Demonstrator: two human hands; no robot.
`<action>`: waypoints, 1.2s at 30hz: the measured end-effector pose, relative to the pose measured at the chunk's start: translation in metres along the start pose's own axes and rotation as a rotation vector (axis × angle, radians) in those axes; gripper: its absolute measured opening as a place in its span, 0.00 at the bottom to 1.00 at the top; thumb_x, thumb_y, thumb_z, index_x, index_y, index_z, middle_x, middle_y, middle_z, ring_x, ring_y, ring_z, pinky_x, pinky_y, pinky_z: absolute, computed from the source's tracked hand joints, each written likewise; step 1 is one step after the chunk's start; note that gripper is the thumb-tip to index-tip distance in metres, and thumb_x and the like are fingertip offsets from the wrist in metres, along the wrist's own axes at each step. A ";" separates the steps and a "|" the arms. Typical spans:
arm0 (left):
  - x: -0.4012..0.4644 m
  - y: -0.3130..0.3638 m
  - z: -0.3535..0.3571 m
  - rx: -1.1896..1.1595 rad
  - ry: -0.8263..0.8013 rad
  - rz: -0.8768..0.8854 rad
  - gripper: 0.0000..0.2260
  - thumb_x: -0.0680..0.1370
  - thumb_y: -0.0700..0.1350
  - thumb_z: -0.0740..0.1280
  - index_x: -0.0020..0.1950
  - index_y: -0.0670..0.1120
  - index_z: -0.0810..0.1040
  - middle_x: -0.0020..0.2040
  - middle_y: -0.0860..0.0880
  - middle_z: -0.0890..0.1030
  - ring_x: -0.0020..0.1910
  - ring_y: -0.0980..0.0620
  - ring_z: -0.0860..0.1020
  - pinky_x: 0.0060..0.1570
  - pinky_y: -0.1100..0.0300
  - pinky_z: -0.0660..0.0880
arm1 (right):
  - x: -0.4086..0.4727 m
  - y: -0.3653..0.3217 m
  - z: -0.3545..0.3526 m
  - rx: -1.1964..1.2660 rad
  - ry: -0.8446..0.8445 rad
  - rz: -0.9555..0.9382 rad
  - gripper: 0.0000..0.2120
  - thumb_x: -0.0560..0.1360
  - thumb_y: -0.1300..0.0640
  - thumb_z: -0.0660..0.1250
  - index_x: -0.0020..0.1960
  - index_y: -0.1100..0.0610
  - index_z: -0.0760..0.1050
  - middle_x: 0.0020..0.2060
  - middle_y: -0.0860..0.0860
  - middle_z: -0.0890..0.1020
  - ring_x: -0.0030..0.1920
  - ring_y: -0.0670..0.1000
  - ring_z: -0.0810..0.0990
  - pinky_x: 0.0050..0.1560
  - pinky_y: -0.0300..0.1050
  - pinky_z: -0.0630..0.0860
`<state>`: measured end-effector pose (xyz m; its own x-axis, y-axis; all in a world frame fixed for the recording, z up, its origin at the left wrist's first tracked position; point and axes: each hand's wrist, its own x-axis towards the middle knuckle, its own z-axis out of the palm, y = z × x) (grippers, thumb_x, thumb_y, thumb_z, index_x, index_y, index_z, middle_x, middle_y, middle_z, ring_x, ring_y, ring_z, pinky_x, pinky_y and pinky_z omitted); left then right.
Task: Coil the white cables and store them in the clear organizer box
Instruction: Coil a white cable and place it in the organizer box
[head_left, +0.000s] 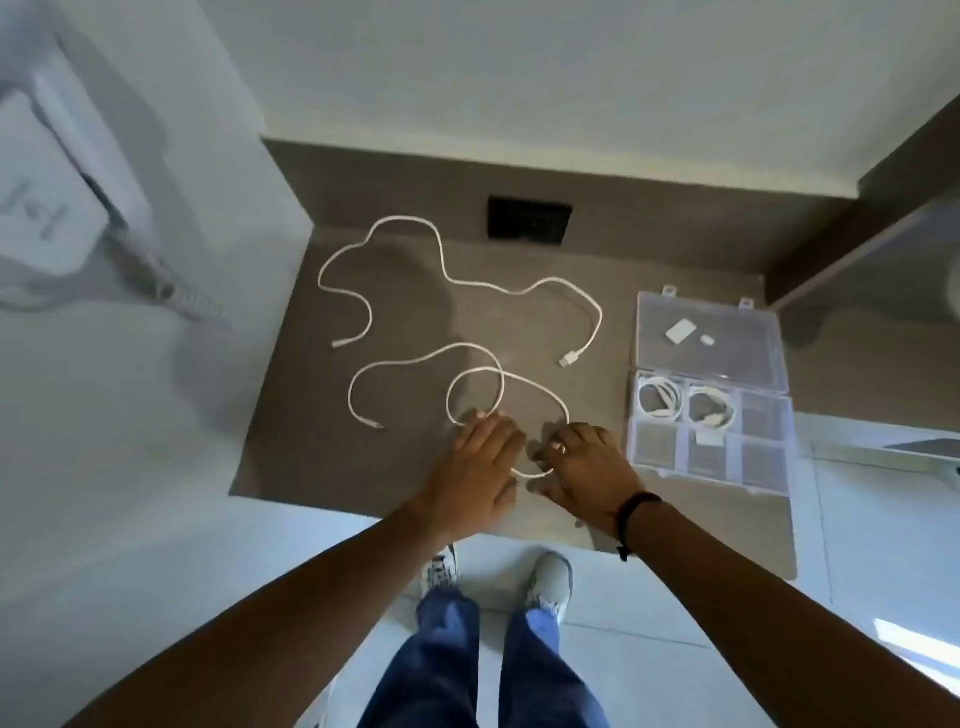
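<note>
brown desk (395, 473) tucked against the wall, one loose white cable (457, 280) snaking near the back edge, second white cable (467, 374) looped toward the front edge, clear organizer box (711, 395) open by the right edge, black socket plate (529, 218) at the back

Brown table (322, 467) holds clear box (769, 483), lid open. Two coiled cables (660, 402) in box back row. Left of box: near cable (415, 364), looped, both hands on it. Left hand (478, 467) flat on loop; right hand (587, 467) pinches loop, closer to box. Far cable (441, 254) lies loose, wavy, farther from box front.
</note>
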<state>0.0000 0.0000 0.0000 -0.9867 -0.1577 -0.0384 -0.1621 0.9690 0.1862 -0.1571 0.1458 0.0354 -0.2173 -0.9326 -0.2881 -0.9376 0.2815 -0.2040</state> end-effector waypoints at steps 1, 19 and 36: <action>-0.002 0.003 0.007 0.028 -0.034 0.027 0.26 0.76 0.55 0.64 0.72 0.45 0.70 0.70 0.43 0.74 0.74 0.41 0.67 0.80 0.44 0.54 | 0.001 -0.001 0.008 -0.029 -0.035 -0.003 0.17 0.70 0.45 0.73 0.56 0.51 0.80 0.57 0.56 0.82 0.57 0.61 0.79 0.57 0.58 0.75; 0.010 0.031 -0.161 -2.359 -0.003 -0.176 0.10 0.81 0.49 0.67 0.54 0.44 0.83 0.41 0.46 0.82 0.40 0.51 0.79 0.46 0.57 0.79 | -0.003 -0.015 -0.100 0.563 0.552 -0.008 0.09 0.84 0.54 0.54 0.57 0.55 0.71 0.45 0.50 0.79 0.42 0.50 0.77 0.44 0.37 0.69; -0.006 -0.006 -0.177 -2.113 -0.097 -0.384 0.17 0.84 0.52 0.60 0.54 0.41 0.83 0.29 0.51 0.65 0.26 0.55 0.62 0.31 0.58 0.70 | 0.009 -0.041 -0.196 0.181 0.384 -0.161 0.16 0.81 0.39 0.56 0.46 0.49 0.73 0.36 0.44 0.78 0.36 0.50 0.78 0.31 0.45 0.71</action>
<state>0.0050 -0.0384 0.1731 -0.9194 -0.1694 -0.3551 -0.1331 -0.7154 0.6859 -0.1734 0.0813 0.2242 -0.1894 -0.9743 0.1222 -0.9127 0.1288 -0.3878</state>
